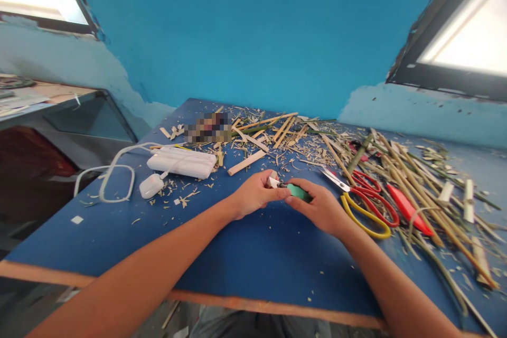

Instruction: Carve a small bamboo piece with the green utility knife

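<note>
My left hand (255,194) is closed around a small pale piece of bamboo (273,181), held just above the blue table (245,259). My right hand (320,206) grips a small cutter with a green handle (299,191), its tip touching the bamboo piece. Both hands meet near the middle of the table. Behind them lie several split bamboo sticks (277,127) and shavings.
Red-handled scissors (366,190) and yellow-handled scissors (362,216) lie right of my right hand, beside a red knife (407,216). A white power bank (182,161) with a cable and charger (151,186) sits to the left. Long bamboo strips (431,195) cover the right side.
</note>
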`<action>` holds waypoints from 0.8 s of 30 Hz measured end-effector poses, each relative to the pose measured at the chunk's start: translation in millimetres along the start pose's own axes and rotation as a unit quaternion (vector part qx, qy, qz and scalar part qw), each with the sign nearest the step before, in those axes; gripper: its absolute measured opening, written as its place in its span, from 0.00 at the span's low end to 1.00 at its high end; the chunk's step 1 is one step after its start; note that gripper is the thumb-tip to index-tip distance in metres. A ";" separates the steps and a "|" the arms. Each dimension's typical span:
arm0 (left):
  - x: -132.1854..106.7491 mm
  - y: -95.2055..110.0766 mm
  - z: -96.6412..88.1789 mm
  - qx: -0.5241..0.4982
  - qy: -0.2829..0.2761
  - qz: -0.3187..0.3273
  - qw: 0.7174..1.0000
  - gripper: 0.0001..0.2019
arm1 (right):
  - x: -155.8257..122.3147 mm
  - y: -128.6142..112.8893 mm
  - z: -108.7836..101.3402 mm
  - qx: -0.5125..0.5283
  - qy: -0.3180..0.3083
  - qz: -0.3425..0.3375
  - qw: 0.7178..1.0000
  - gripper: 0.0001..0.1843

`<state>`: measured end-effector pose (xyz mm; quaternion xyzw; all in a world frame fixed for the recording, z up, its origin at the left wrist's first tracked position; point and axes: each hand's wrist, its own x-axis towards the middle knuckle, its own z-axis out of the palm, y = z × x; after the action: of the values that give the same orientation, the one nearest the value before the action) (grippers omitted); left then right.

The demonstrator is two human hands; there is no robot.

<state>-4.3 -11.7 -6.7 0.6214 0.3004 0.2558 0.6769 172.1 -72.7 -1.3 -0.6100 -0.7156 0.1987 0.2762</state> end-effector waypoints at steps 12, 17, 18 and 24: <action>-0.3 0.4 1.7 0.015 0.014 0.006 1.000 0.21 | -0.2 0.9 -0.5 0.008 0.005 0.008 1.000 0.21; -0.5 0.2 1.2 0.036 0.014 0.001 0.999 0.21 | -0.6 0.8 -0.3 0.001 0.011 0.013 1.000 0.21; -0.5 0.5 1.4 0.040 0.015 0.001 0.999 0.21 | -0.8 0.5 0.0 -0.002 0.016 0.014 1.000 0.21; -1.1 3.7 3.6 0.080 0.049 0.005 0.996 0.21 | -1.0 -1.2 3.0 -0.037 0.050 0.008 0.998 0.20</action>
<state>-2.5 -14.6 -2.8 0.6620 0.3499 0.2641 0.6080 169.3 -73.8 -3.0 -0.6350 -0.7028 0.1436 0.2867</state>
